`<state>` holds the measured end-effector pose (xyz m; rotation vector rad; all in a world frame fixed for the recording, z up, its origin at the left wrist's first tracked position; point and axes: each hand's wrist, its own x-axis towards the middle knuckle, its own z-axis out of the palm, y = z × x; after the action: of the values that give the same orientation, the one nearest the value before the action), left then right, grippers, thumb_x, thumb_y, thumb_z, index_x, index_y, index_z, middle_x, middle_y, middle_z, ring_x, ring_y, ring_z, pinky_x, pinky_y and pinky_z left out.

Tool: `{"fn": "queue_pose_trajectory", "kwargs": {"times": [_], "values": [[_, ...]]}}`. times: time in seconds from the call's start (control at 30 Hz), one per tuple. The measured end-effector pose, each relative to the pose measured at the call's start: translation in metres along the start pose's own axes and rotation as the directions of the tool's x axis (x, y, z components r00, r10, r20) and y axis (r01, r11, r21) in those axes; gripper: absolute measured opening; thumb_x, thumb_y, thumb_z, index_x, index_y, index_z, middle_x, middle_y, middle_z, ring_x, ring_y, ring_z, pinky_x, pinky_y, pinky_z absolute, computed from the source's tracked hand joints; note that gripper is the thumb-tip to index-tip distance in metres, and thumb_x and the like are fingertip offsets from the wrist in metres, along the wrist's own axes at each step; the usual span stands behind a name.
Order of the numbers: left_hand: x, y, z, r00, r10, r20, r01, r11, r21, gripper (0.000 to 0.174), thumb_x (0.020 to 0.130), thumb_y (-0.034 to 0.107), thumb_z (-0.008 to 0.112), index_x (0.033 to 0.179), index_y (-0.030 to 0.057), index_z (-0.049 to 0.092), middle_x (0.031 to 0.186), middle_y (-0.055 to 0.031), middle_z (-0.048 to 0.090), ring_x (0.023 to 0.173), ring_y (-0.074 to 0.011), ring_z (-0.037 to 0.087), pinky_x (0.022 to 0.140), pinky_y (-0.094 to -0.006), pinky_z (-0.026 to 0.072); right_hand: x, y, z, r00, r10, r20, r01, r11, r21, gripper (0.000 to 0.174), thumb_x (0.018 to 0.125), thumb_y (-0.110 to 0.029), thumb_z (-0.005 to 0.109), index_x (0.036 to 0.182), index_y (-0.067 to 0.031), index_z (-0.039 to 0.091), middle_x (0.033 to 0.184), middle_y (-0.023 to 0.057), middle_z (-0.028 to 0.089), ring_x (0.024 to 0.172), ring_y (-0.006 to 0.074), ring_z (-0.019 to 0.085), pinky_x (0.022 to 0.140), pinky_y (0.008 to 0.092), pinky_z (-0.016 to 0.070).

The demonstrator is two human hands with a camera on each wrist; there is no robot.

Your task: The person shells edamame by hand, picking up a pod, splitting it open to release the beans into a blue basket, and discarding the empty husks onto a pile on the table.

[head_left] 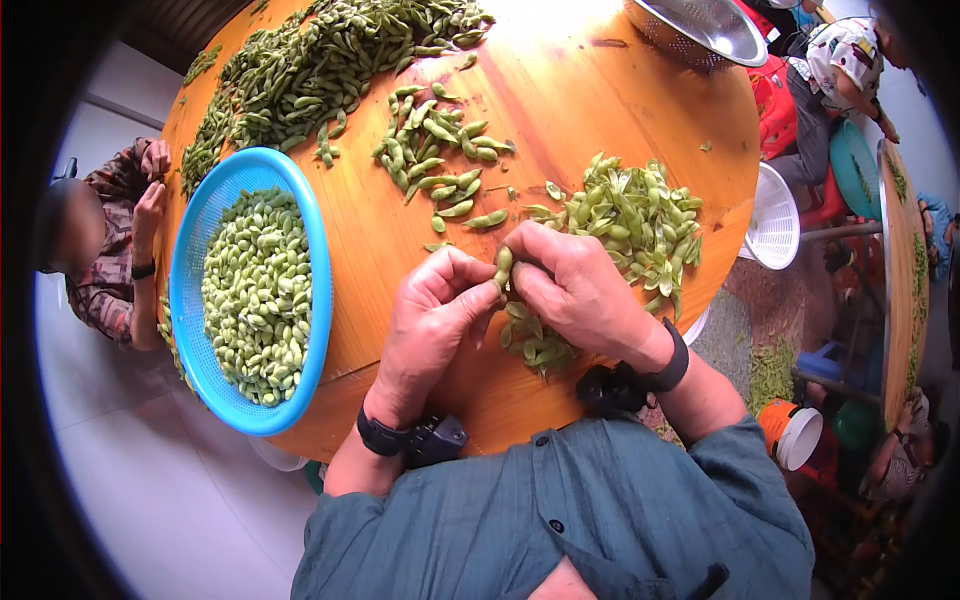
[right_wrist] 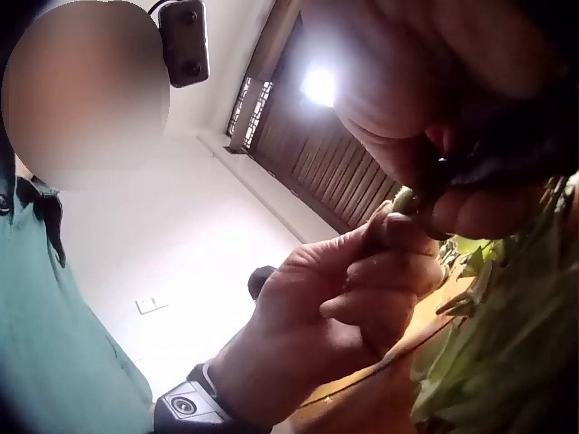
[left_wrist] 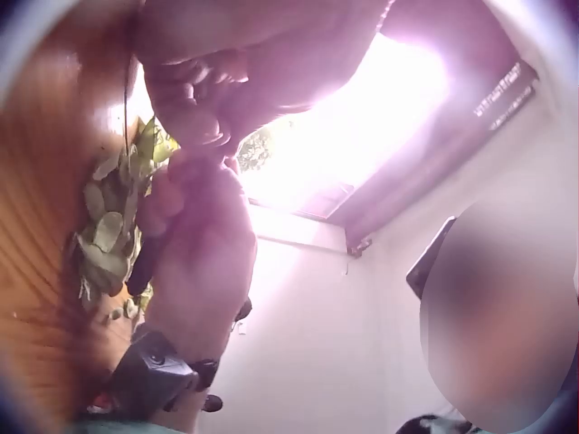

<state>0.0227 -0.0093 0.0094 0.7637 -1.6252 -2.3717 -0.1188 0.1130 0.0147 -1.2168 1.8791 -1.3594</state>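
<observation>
In the head view a green soybean pod (head_left: 503,266) stands upright between the two hands, over the near part of the table. My left hand (head_left: 432,305) pinches it between thumb and curled fingers. From the other side my right hand (head_left: 575,285) pinches the same pod. Just beyond and under the right hand lies a heap of split, flattened pods (head_left: 640,225). Whole pods (head_left: 430,145) are scattered ahead of the hands. In the right wrist view a bit of the pod (right_wrist: 403,196) shows at the left fingertips; the rest is hidden by fingers.
A blue oval basket (head_left: 322,300) of shelled green beans (head_left: 258,295) stands left of the hands. At the back left is a large pile of pods (head_left: 310,75); a metal colander (head_left: 705,35) sits at the far right edge. Another person (head_left: 115,235) sits at left, others at right.
</observation>
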Motion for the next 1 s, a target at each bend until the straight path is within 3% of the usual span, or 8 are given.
{"fn": "queue_pose_trajectory", "kwargs": {"times": [0.13,0.23,0.3,0.47,0.57,0.63,0.73,1.0], "values": [[0.001,0.006,-0.002,0.992,-0.096,0.081,0.100,0.993,-0.058,0.013,0.095,0.013,0.064,0.100,0.0030,0.056,0.082,-0.0014,0.063,0.061,-0.0043,0.054,0.052,-0.0183,0.0446,0.000,0.000,-0.006,0.966,0.214,0.146,-0.241,0.949,0.203,0.012,0.085,-0.006,0.054,0.090,0.0028,0.060,0.077,0.0204,0.062,0.067,0.0307,0.062,0.062,0.0376,0.0497],[0.000,0.007,0.008,0.996,-0.078,0.036,0.073,0.990,0.122,0.020,0.090,0.010,0.070,0.102,0.0036,0.055,0.081,-0.0006,0.060,0.063,-0.0063,0.055,0.055,-0.0208,0.0452,-0.001,-0.001,-0.008,0.986,0.141,0.091,-0.147,0.987,0.058,0.012,0.084,-0.006,0.054,0.089,0.0029,0.060,0.076,0.0202,0.062,0.067,0.0316,0.063,0.062,0.0387,0.0498],[0.001,0.006,0.012,0.958,0.282,0.055,-0.257,0.754,0.605,0.027,0.083,0.006,0.075,0.101,0.0024,0.054,0.077,-0.0031,0.058,0.067,-0.0106,0.058,0.058,-0.0265,0.0468,-0.003,-0.001,-0.009,0.990,0.109,0.087,-0.112,0.994,0.020,0.012,0.084,-0.006,0.055,0.089,0.0027,0.061,0.075,0.0200,0.062,0.067,0.0321,0.063,0.062,0.0392,0.0497],[0.003,0.002,0.005,0.885,0.444,0.140,-0.413,0.612,0.675,0.019,0.081,0.003,0.075,0.092,0.0002,0.059,0.075,-0.0083,0.057,0.070,-0.0154,0.060,0.061,-0.0310,0.0477,-0.006,0.000,-0.005,0.995,0.075,0.059,-0.075,0.997,0.001,0.010,0.084,-0.006,0.056,0.088,0.0019,0.061,0.070,0.0201,0.061,0.065,0.0339,0.063,0.061,0.0404,0.0495],[0.000,0.003,0.006,0.909,0.404,0.100,-0.373,0.683,0.628,0.012,0.086,0.004,0.071,0.093,0.0002,0.063,0.074,-0.0061,0.059,0.067,-0.0122,0.059,0.060,-0.0280,0.0474,-0.006,0.001,-0.004,0.997,0.063,0.033,-0.063,0.998,-0.010,0.010,0.083,-0.006,0.056,0.087,0.0012,0.061,0.069,0.0205,0.060,0.063,0.0341,0.062,0.060,0.0402,0.0492],[-0.003,0.005,0.007,0.990,0.135,-0.041,-0.104,0.893,0.439,0.010,0.094,0.011,0.065,0.098,0.0017,0.064,0.075,-0.0023,0.060,0.063,-0.0074,0.057,0.056,-0.0230,0.0453,-0.006,0.002,-0.003,1.000,-0.005,0.006,0.005,0.997,-0.078,0.009,0.082,-0.005,0.057,0.087,0.0010,0.061,0.068,0.0206,0.060,0.062,0.0336,0.062,0.059,0.0397,0.0487],[0.000,0.005,0.003,0.998,-0.048,-0.050,0.057,0.976,0.209,0.017,0.100,0.020,0.058,0.098,0.0034,0.064,0.076,0.0012,0.059,0.058,-0.0032,0.052,0.051,-0.0194,0.0418,-0.005,0.004,-0.005,0.997,-0.063,0.048,0.065,0.997,-0.043,0.008,0.082,-0.004,0.056,0.086,0.0008,0.061,0.068,0.0201,0.060,0.062,0.0333,0.063,0.058,0.0395,0.0486],[0.010,-0.007,-0.011,0.998,-0.049,-0.048,0.034,0.963,-0.268,0.022,0.101,0.022,0.056,0.106,0.0014,0.063,0.082,-0.0024,0.061,0.061,-0.0062,0.053,0.046,-0.0171,0.0395,-0.011,-0.001,-0.017,0.973,-0.079,0.216,0.080,0.997,0.005,0.007,0.082,-0.006,0.060,0.085,-0.0003,0.061,0.066,0.0193,0.059,0.063,0.0360,0.062,0.058,0.0400,0.0487]]}}
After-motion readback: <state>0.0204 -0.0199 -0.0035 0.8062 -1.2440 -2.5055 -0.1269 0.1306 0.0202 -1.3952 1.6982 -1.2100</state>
